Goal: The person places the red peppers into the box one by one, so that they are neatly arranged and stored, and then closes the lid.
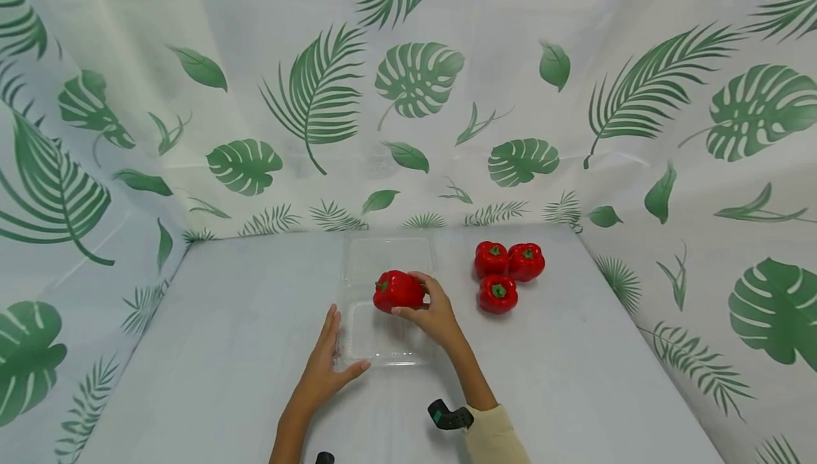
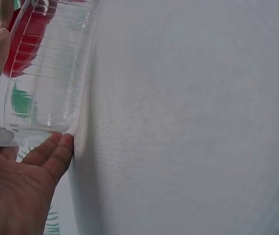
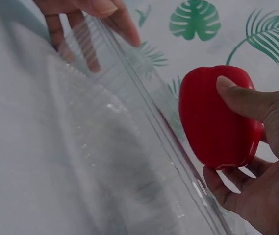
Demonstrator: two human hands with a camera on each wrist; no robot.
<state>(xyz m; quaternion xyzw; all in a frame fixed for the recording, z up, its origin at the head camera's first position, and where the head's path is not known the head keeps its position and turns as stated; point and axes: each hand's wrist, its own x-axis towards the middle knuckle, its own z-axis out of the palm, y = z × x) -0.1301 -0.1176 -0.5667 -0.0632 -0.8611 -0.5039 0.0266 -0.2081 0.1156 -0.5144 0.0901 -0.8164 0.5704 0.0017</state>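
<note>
A: ok going left to right, what's the left hand (image 1: 322, 372) up to?

B: Fingers pretty much straight, thumb spread wide. Fingertips are touching the box (image 1: 376, 342) on its left side by the near corner, but it's not gripping anything.

A: And the box itself?

B: Clear plastic, on the white table (image 1: 242, 308), two halves one behind the other. Leaf-print sheet (image 1: 351, 187) stands at the back.

A: Where's the pepper (image 1: 394, 294)?

B: Held up over the box, about mid-length. Shiny red, lying sideways so the green stem points left.

A: So the right hand (image 1: 439, 316) has it?

B: Yep, curled round the bottom end, thumb on one side, fingertips on the other. Dark gadget (image 1: 449, 416) at that wrist, then a pale sleeve (image 1: 496, 435).

A: Anything further right?

B: Three more red ones (image 1: 498, 295) bunched on the table, well apart from the left hand. Two behind, one in front, stems up.
</note>
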